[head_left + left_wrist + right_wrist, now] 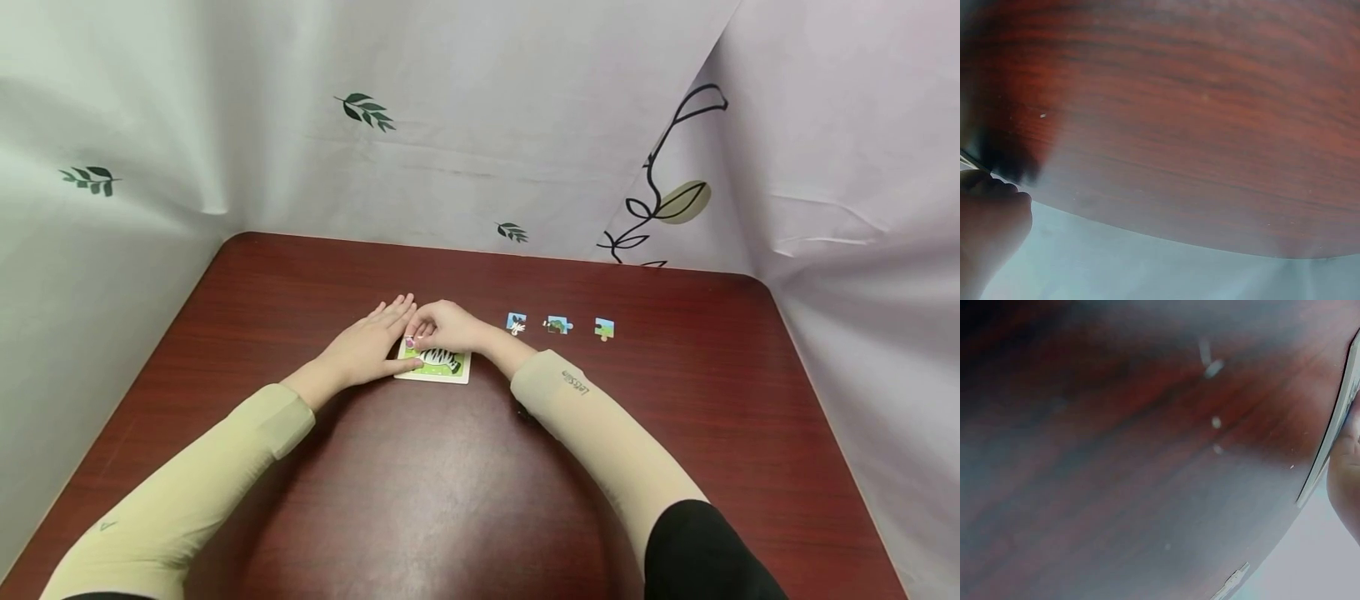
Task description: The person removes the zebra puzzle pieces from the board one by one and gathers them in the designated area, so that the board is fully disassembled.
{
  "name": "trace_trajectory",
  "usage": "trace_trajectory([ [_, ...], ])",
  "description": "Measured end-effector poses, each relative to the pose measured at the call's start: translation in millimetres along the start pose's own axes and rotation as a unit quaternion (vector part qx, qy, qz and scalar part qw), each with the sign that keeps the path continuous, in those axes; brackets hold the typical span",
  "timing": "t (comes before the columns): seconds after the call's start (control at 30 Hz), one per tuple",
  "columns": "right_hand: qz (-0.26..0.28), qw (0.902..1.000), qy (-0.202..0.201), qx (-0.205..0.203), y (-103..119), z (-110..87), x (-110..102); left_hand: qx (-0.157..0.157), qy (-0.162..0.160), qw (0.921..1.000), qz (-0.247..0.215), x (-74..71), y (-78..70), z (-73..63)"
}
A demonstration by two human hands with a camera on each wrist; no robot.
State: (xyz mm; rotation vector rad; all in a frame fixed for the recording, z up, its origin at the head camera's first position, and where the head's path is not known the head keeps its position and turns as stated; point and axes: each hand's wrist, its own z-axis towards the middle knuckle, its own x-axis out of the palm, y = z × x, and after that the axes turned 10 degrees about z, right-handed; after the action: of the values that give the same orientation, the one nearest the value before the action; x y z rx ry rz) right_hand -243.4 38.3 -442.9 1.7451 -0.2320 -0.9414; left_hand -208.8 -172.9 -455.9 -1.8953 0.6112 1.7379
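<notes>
A small puzzle board (432, 377) with a pale rim and a black-and-white striped animal on green lies on the table. My left hand (365, 346) rests beside its left edge, fingers stretched forward and thumb across the board's left part. Over the board's upper part is my right hand (447, 325). Its thumb and bent fingers pinch a puzzle piece with a pink patch (410, 342) at the upper left corner; most of that piece is hidden. In the right wrist view, the board's edge (1325, 450) runs beside the right hand (1344, 481).
Three loose puzzle pieces lie in a row right of the board: one with a striped head (516, 323), one with a dark green shape (557, 325) and one blue and green (604, 328). The reddish-brown table (420, 500) meets a pale curtain (450, 167) behind.
</notes>
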Motion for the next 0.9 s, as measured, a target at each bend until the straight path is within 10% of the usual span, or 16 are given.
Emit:
trace_trajectory([
  [0.9, -0.080, 0.9960, -0.039, 0.004, 4.2, -1.4, 2.7, -0.003, -0.003, 1.0000, -0.003, 0.3, -0.7, -1.2],
])
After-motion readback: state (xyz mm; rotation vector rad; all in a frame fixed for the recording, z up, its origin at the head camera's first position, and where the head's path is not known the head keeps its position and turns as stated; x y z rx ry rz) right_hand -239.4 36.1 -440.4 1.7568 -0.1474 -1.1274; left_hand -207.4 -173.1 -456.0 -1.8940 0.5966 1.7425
